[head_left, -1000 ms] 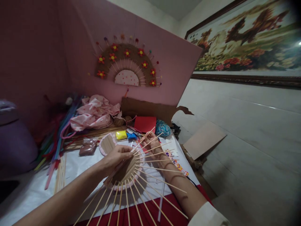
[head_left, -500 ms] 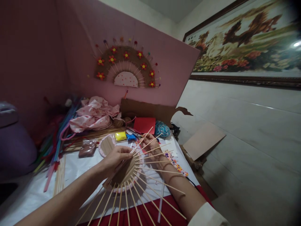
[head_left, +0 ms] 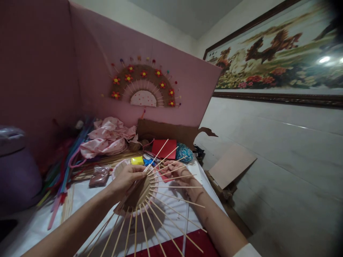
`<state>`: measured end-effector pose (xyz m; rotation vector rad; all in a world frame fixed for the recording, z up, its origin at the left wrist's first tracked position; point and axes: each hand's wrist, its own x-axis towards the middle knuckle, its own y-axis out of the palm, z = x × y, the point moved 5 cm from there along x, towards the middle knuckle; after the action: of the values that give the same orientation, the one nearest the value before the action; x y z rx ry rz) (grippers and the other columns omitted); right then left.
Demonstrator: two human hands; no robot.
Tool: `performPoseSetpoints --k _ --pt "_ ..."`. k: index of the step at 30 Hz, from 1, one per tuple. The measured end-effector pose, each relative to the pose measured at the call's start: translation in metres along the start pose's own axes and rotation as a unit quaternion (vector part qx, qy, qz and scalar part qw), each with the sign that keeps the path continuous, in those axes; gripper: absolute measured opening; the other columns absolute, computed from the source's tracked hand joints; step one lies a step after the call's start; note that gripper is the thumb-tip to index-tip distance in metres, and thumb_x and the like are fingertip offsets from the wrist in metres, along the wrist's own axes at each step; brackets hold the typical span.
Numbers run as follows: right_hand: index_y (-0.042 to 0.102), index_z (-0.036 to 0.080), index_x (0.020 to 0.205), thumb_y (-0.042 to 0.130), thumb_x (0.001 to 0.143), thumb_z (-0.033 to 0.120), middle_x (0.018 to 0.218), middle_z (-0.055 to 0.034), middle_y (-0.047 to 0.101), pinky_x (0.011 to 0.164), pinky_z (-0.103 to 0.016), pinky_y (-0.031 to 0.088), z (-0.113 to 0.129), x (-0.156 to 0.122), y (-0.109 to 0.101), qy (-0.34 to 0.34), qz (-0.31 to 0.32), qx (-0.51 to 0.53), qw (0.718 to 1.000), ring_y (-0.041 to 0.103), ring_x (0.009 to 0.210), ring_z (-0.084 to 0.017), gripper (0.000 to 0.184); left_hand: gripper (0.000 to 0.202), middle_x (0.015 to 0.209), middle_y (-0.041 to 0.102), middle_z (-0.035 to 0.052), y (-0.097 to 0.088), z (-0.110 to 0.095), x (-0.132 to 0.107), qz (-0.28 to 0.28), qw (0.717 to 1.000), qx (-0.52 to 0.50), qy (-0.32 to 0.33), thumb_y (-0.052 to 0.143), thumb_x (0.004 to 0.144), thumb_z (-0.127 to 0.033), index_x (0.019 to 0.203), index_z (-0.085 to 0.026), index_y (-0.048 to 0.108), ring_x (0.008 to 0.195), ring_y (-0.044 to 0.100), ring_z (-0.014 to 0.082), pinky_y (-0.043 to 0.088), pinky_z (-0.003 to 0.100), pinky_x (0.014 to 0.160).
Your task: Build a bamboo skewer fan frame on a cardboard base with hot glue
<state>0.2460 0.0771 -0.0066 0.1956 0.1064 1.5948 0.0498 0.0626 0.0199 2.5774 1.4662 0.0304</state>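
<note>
My left hand (head_left: 131, 176) pinches the upper edge of a half-round cardboard piece (head_left: 139, 196) with a pink fabric rim. Thin wooden sticks (head_left: 171, 186) fan out from its curved edge to the right and toward me. Behind the upper sticks is my right hand (head_left: 175, 170), its fingers curled near a red piece of paper or card on the table. What those fingers hold, if anything, is too unclear to name. Beyond my left hand lie a second pink-rimmed cardboard piece (head_left: 118, 169), a yellow packet (head_left: 137, 160) and a blue packet (head_left: 149, 162).
A brown packet (head_left: 99, 177) and crumpled pink fabric (head_left: 107, 139) lie to the left, with coloured strips (head_left: 68, 167) beside them. Toward the back are a red card (head_left: 160, 148) and blue yarn (head_left: 184, 152). A finished-looking flowered fan (head_left: 143, 75) hangs on the pink board.
My right hand has drawn slightly down, lower behind the sticks. The fan piece and my left hand have shifted a little left as the camera view tilted up.
</note>
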Motion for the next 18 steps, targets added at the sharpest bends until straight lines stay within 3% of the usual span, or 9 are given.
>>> performPoseSetpoints --k 5,8,10,11,12,14,16,18 --pt "0.058 0.015 0.061 0.073 0.054 0.023 0.050 0.0009 0.054 0.034 -0.017 0.026 0.056 -0.006 -0.061 -0.065 -0.143 -0.082 0.984 0.040 0.038 -0.007 0.018 0.022 0.067 0.069 0.0053 -0.008 -0.008 0.000 -0.004 0.999 0.036 0.039 0.067 0.064 -0.029 0.076 -0.011 0.070 0.059 0.058 0.0166 0.038 0.025 0.056" --pt "0.058 0.017 0.066 0.068 0.064 0.029 0.051 0.0035 0.051 0.039 -0.019 0.026 0.105 -0.017 -0.072 -0.173 -0.235 -0.134 0.947 0.037 0.040 -0.006 0.016 0.024 0.069 0.069 0.0055 -0.008 -0.011 -0.002 -0.007 0.998 0.040 0.046 0.068 0.065 -0.030 0.079 -0.011 0.070 0.061 0.059 0.0172 0.039 0.026 0.058" --pt "0.063 0.019 0.073 0.066 0.068 0.026 0.059 0.0017 0.056 0.049 -0.022 0.035 0.131 -0.027 -0.055 -0.227 -0.241 -0.177 0.927 0.046 0.051 -0.010 0.010 0.024 0.067 0.068 0.0048 -0.004 -0.012 -0.004 -0.004 0.999 0.027 0.044 0.069 0.064 -0.030 0.078 -0.011 0.070 0.059 0.058 0.0165 0.038 0.026 0.057" --pt "0.066 0.020 0.075 0.066 0.068 0.022 0.066 -0.0005 0.061 0.059 -0.026 0.040 0.142 -0.032 -0.039 -0.252 -0.212 -0.218 0.919 0.052 0.062 -0.013 0.007 0.024 0.065 0.067 0.0044 -0.001 -0.013 -0.005 0.003 0.999 0.016 0.043 0.069 0.063 -0.031 0.077 -0.011 0.070 0.058 0.057 0.0160 0.037 0.025 0.056" --pt "0.067 0.022 0.079 0.062 0.073 0.020 0.077 -0.0024 0.064 0.069 -0.030 0.041 0.152 -0.038 -0.013 -0.315 -0.143 -0.331 0.878 0.055 0.073 -0.016 0.008 0.024 0.065 0.067 0.0041 0.003 -0.014 -0.006 0.010 0.999 0.007 0.043 0.070 0.062 -0.031 0.075 -0.011 0.070 0.057 0.056 0.0154 0.037 0.025 0.056" --pt "0.068 0.026 0.086 0.060 0.074 0.015 0.094 -0.0034 0.066 0.085 -0.039 0.035 0.154 -0.050 0.038 -0.387 0.016 -0.507 0.770 0.054 0.094 -0.022 0.018 0.024 0.065 0.067 0.0040 0.010 -0.015 -0.008 0.020 0.999 -0.002 0.045 0.070 0.062 -0.031 0.075 -0.011 0.071 0.057 0.055 0.0145 0.036 0.024 0.056" --pt "0.066 0.025 0.094 0.059 0.076 0.015 0.104 -0.0048 0.065 0.090 -0.043 0.031 0.146 -0.057 0.069 -0.410 0.104 -0.589 0.689 0.052 0.103 -0.024 0.022 0.024 0.066 0.067 0.0038 0.015 -0.016 -0.010 0.024 0.998 0.001 0.054 0.070 0.062 -0.030 0.075 -0.010 0.071 0.058 0.054 0.0141 0.036 0.024 0.057" --pt "0.064 0.022 0.099 0.058 0.078 0.017 0.104 -0.0071 0.065 0.092 -0.042 0.030 0.137 -0.058 0.085 -0.407 0.147 -0.641 0.634 0.051 0.107 -0.023 0.022 0.023 0.066 0.066 0.0030 0.018 -0.018 -0.013 0.025 0.997 0.009 0.066 0.069 0.063 -0.030 0.075 -0.010 0.071 0.059 0.053 0.0137 0.035 0.024 0.057"
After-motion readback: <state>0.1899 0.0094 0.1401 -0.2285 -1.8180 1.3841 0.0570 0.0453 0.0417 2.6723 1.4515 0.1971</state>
